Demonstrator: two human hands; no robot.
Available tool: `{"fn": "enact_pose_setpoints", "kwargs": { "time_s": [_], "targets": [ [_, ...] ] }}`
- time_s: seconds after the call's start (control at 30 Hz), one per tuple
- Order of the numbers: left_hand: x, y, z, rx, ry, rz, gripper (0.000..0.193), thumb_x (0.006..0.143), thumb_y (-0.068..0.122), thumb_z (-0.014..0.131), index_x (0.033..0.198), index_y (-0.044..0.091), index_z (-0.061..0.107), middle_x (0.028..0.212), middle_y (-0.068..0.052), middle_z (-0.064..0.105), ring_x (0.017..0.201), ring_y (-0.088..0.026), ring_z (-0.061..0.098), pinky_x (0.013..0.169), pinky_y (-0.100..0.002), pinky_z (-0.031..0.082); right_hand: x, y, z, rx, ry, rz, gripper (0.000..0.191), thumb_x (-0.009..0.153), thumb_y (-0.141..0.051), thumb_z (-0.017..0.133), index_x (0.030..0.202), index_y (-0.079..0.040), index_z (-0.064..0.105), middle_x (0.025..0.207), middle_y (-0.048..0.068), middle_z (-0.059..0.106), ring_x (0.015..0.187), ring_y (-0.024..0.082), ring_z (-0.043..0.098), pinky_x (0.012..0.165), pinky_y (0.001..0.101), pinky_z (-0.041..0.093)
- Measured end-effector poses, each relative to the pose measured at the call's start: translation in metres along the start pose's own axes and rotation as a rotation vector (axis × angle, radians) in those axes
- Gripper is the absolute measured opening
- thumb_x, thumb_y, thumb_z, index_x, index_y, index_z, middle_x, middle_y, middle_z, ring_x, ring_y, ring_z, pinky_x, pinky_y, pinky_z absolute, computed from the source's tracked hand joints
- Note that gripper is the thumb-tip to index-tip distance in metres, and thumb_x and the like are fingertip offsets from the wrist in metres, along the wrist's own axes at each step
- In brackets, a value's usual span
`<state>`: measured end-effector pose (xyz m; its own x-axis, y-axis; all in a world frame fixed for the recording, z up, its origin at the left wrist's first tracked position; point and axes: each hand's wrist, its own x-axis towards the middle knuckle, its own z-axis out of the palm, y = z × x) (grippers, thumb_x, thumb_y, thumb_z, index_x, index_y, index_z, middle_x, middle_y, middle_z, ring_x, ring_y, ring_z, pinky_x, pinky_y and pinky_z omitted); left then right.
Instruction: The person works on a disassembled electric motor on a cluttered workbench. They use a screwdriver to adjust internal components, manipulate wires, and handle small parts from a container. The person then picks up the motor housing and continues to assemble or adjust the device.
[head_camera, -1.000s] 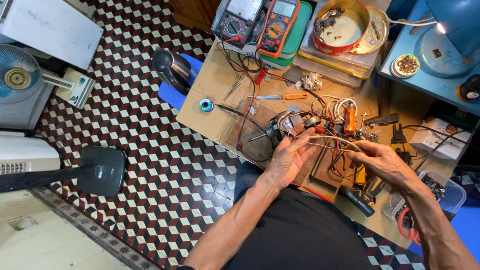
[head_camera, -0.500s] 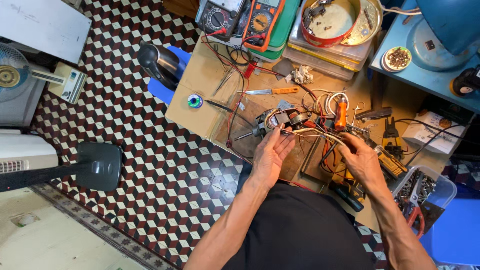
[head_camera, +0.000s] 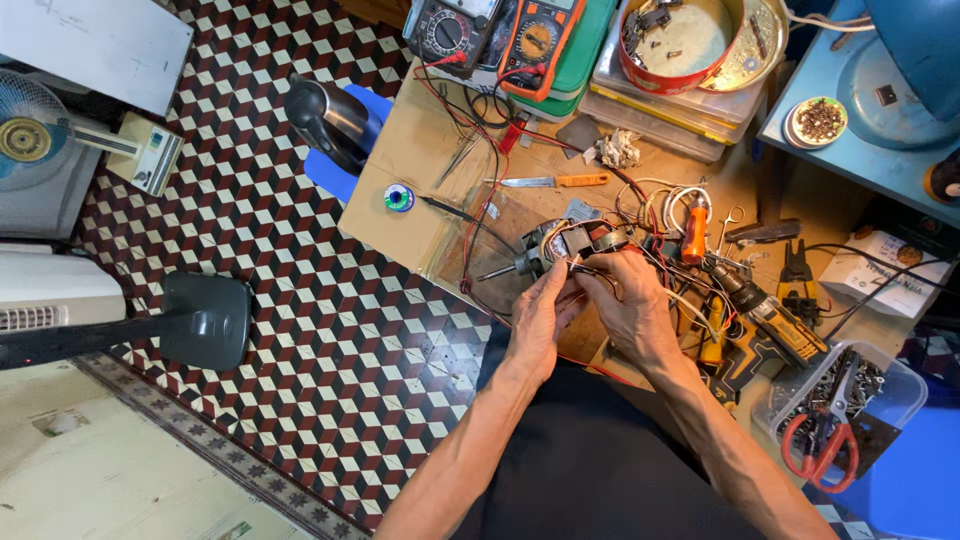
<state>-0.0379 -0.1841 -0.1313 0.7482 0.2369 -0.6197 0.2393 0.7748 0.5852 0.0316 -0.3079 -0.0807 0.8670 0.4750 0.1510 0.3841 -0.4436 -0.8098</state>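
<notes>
Two-handed grip on motor (head_camera: 565, 245), mid-bench amid wires (head_camera: 655, 200)

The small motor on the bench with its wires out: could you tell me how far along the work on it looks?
Looks done: the motor sits bare on the cardboard-topped bench, shaft sticking out, with no housing on it. In hand: the left hand and right hand both meet at its loose wires, fingertips pinching them. Left: the wires hang free, and the soldering iron, solder spool and orange multimeter lie untouched.
</notes>
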Motion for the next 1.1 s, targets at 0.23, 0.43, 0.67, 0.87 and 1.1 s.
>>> {"fn": "enact_pose_setpoints", "kwargs": {
  "time_s": [0.23, 0.43, 0.67, 0.87, 1.1],
  "targets": [
    [-0.006, 0.007, 0.004, 0.025, 0.019, 0.012, 0.05, 0.103, 0.045, 0.054, 0.129, 0.004, 0.064, 0.114, -0.012, 0.072, 0.104, -0.02, 0.069, 0.091, -0.034, 0.057, -0.007, -0.001, -0.002, 0.125, 0.03, 0.074, 0.02, 0.093, -0.009, 0.074, 0.112, -0.003, 0.072, 0.103, 0.009, 0.07, 0.096, 0.021, 0.069, 0.084, 0.0341, 0.056],
    [0.001, 0.011, 0.0, -0.1, 0.022, -0.037, 0.046, 0.102, 0.042, 0.057, 0.129, 0.006, 0.063, 0.116, -0.008, 0.071, 0.107, -0.018, 0.069, 0.091, -0.033, 0.056, -0.007, -0.002, -0.004, 0.183, -0.022, 0.158, 0.019, 0.092, -0.01, 0.074, 0.11, -0.004, 0.074, 0.1, 0.007, 0.071, 0.092, 0.017, 0.068, 0.081, 0.031, 0.056],
    [0.01, 0.039, -0.013, 0.436, 0.086, 0.076, 0.052, 0.102, 0.049, 0.057, 0.115, 0.0, 0.068, 0.092, -0.013, 0.074, 0.079, -0.02, 0.07, 0.07, -0.033, 0.06, -0.008, -0.009, -0.002, 0.113, -0.049, 0.142, 0.021, 0.091, -0.011, 0.075, 0.111, -0.004, 0.074, 0.097, 0.006, 0.069, 0.089, 0.016, 0.068, 0.078, 0.0302, 0.055],
    [0.016, 0.075, 0.01, 1.187, 0.239, 0.33, 0.045, 0.085, 0.047, 0.073, 0.106, 0.007, 0.071, 0.082, -0.009, 0.077, 0.074, -0.021, 0.074, 0.066, -0.038, 0.057, -0.005, -0.011, -0.001, 0.199, -0.058, 0.115, 0.023, 0.09, -0.009, 0.074, 0.113, -0.004, 0.074, 0.097, 0.007, 0.069, 0.089, 0.017, 0.067, 0.079, 0.0311, 0.055],
    [0.017, 0.095, 0.036, 1.555, 0.234, 0.364, 0.029, 0.08, 0.032, 0.075, 0.099, 0.011, 0.072, 0.082, -0.008, 0.077, 0.077, -0.03, 0.074, 0.067, -0.045, 0.055, -0.004, -0.007, 0.001, 0.112, -0.017, -0.005, 0.024, 0.087, -0.006, 0.077, 0.11, -0.004, 0.075, 0.095, 0.009, 0.068, 0.09, 0.021, 0.066, 0.078, 0.0338, 0.053]
  ]
}}
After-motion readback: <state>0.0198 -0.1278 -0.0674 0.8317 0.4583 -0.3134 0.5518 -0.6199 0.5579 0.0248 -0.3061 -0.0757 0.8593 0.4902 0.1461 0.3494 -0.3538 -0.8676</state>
